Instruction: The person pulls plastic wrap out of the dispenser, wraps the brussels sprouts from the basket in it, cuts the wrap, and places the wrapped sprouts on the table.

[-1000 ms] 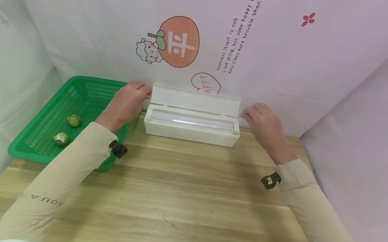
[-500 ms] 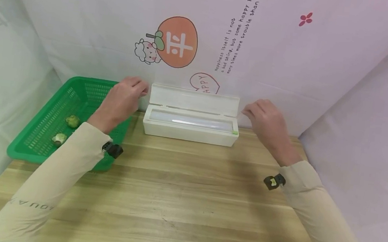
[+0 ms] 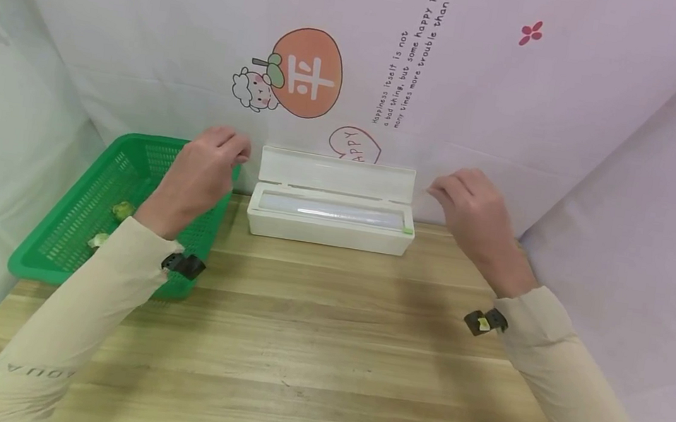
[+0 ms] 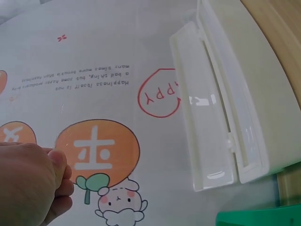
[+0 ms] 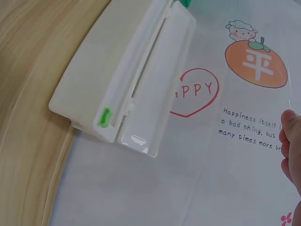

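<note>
A white cling film dispenser stands at the back of the table, its lid raised and a roll inside. Beyond its left end, my left hand is held in the air with thumb and fingers pinched together. My right hand pinches likewise off the right end. Both are apart from the box. Between them a sheet of clear cling film is barely visible; its edge shows as a thin line at the thumb in the right wrist view. Whether it still joins the roll, I cannot tell.
A green plastic basket stands at the left under my left forearm, with two small sprout-like vegetables in it. A green slider sits on the dispenser's right end. The printed cloth wall rises right behind the dispenser.
My hands have moved apart, the left one leftward and a little up, the right one rightward and a little up. The dispenser and basket have stayed in place.
</note>
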`<state>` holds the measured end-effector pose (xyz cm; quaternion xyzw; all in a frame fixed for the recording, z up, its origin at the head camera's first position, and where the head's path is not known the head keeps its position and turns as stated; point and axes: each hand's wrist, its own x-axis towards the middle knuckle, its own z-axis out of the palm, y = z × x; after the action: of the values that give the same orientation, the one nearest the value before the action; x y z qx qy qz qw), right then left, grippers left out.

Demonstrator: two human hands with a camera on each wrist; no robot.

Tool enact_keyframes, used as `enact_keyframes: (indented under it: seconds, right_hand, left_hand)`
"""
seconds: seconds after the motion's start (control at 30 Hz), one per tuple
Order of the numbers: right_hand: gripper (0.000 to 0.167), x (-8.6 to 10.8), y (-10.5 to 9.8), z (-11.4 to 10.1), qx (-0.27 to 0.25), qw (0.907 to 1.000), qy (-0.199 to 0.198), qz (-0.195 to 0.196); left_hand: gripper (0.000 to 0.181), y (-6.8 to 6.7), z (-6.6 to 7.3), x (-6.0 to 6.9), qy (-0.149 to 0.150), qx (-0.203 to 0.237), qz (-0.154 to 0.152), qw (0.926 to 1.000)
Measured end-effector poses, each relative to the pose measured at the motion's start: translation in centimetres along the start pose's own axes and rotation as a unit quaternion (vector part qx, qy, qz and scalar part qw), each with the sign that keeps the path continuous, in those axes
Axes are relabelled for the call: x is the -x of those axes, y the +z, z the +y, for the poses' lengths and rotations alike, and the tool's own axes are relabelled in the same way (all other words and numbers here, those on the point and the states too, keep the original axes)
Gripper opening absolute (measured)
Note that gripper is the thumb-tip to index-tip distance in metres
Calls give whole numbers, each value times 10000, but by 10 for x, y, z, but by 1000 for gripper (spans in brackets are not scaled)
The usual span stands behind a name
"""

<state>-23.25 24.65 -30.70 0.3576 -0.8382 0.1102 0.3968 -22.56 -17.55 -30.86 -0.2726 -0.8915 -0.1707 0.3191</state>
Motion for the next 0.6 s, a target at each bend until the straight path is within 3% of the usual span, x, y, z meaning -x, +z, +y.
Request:
enact_keyframes:
  seconds: [0.4, 0.6]
  right_hand:
    - [4, 19, -20, -20, -362, 9983, -177, 411]
    - [15, 27, -34, -33, -231, 9982, -447, 336]
  left_hand:
    - [11, -18, 12, 20, 483, 77, 262, 9985]
    - [11, -26, 20, 35, 706, 30, 361, 9968]
